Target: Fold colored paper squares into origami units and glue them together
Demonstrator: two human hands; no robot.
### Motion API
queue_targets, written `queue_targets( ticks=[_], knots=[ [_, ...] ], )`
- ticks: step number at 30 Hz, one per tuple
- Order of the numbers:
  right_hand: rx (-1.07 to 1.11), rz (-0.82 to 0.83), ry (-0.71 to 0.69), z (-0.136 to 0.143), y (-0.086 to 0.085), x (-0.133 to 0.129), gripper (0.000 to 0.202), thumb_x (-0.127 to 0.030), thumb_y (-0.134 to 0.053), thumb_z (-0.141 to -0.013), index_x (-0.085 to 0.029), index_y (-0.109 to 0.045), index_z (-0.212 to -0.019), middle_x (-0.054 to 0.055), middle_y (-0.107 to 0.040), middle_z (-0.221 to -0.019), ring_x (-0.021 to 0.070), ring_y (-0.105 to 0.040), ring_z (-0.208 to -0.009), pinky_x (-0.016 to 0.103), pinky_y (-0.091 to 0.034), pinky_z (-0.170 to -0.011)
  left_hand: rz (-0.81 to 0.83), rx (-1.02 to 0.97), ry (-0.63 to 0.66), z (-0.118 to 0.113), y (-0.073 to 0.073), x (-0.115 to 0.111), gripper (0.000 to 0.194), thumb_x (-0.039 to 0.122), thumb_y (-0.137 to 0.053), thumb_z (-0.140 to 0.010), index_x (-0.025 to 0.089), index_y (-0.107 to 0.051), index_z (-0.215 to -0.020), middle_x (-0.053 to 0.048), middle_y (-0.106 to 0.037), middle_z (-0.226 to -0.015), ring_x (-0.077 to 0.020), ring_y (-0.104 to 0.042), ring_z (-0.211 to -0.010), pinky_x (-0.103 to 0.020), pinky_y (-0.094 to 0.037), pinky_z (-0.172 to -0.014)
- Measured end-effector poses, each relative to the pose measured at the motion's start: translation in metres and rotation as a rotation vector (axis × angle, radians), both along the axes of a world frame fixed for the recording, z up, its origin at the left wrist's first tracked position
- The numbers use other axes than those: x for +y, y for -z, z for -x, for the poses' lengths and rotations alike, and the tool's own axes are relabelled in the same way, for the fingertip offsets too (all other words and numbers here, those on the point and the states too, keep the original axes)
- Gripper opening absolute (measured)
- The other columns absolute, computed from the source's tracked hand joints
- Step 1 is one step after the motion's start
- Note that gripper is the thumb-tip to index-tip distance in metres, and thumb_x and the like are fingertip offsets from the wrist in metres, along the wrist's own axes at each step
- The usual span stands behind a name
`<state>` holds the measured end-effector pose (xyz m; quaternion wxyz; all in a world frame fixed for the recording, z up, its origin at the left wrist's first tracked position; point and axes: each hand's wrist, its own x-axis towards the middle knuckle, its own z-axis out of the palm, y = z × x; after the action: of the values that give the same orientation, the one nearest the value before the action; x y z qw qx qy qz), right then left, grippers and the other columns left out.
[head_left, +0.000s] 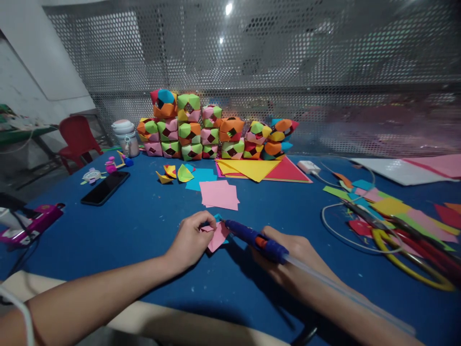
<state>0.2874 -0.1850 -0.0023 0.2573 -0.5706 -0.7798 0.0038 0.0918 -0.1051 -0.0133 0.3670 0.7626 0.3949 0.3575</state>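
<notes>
My left hand pinches a small folded paper piece, pink with blue parts, just above the blue table. In my right hand is a blue glue gun with an orange trigger and a long clear glue stick out of its back end. The gun's nozzle touches or nearly touches the upper right of the folded piece; the exact contact is too small to tell. Pink paper squares lie just beyond, partly over blue squares.
Stacked folded-paper blocks stand at the back, beside a bottle. A phone and a purple power strip lie left. Yellow sheets lie behind. Paper scraps, a white cable and yellow-handled scissors are right.
</notes>
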Motion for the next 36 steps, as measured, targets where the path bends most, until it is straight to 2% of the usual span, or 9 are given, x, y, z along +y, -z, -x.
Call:
queue_targets(
  ticks=[8, 16, 26, 30, 33, 36],
  knots=[
    [0.043, 0.003, -0.043, 0.003, 0.002, 0.001, 0.011, -0.022, -0.045, -0.076, -0.023, -0.037, -0.068, -0.002, -0.053, -0.053, 0.0106, -0.045, -0.041, 0.022, -0.031, -0.042, -0.01, -0.002, 0.029, 0.0, 0.002, 0.0, 0.016, 0.004, -0.046, -0.07, 0.017, -0.056, -0.07, 0.001, -0.058, -0.073, -0.0105, -0.05, -0.066, -0.02, -0.037, -0.061],
    [0.073, -0.008, -0.01, 0.0, -0.001, 0.0, 0.011, -0.022, -0.045, -0.076, -0.022, -0.04, -0.066, -0.002, -0.054, -0.054, 0.0107, -0.046, -0.041, 0.022, -0.031, -0.043, -0.009, 0.004, 0.027, 0.0, -0.001, -0.001, 0.016, 0.004, -0.046, -0.069, 0.016, -0.055, -0.068, 0.002, -0.056, -0.069, -0.0098, -0.048, -0.063, -0.019, -0.035, -0.059],
    [0.074, 0.051, 0.007, -0.001, -0.002, 0.0, 0.012, -0.021, -0.046, -0.074, -0.022, -0.04, -0.065, -0.002, -0.052, -0.053, 0.0101, -0.043, -0.042, 0.022, -0.031, -0.043, -0.027, 0.001, -0.005, 0.002, -0.006, -0.001, 0.016, 0.003, -0.045, -0.068, 0.016, -0.055, -0.067, 0.003, -0.054, -0.065, -0.0088, -0.044, -0.059, -0.02, -0.033, -0.058],
    [0.255, 0.144, 0.086, 0.001, -0.012, 0.0, 0.012, -0.026, -0.048, -0.073, -0.021, -0.047, -0.063, -0.002, -0.054, -0.052, 0.0108, -0.048, -0.044, 0.021, -0.036, -0.043, -0.008, -0.005, -0.022, 0.002, -0.006, 0.0, 0.016, 0.003, -0.045, -0.068, 0.016, -0.055, -0.068, 0.004, -0.052, -0.064, -0.0084, -0.043, -0.057, -0.02, -0.033, -0.057],
    [0.414, 0.224, 0.209, -0.003, -0.02, 0.003, 0.021, -0.037, -0.051, -0.074, -0.019, -0.055, -0.063, 0.0, -0.056, -0.052, 0.013, -0.05, -0.045, 0.022, -0.038, -0.041, 0.03, -0.007, -0.021, 0.002, -0.008, 0.001, 0.013, 0.005, -0.046, -0.069, 0.016, -0.053, -0.067, 0.004, -0.05, -0.063, -0.0084, -0.042, -0.057, -0.02, -0.032, -0.056],
    [0.46, 0.255, 0.336, -0.015, -0.02, 0.011, 0.031, -0.048, -0.052, -0.074, -0.019, -0.059, -0.064, 0.0, -0.053, -0.047, 0.0142, -0.048, -0.042, 0.024, -0.035, -0.037, 0.037, -0.007, -0.025, 0.002, -0.01, 0.0, 0.011, 0.007, -0.047, -0.07, 0.016, -0.052, -0.068, 0.004, -0.05, -0.066, -0.009, -0.043, -0.06, -0.02, -0.032, -0.057]
  ],
)
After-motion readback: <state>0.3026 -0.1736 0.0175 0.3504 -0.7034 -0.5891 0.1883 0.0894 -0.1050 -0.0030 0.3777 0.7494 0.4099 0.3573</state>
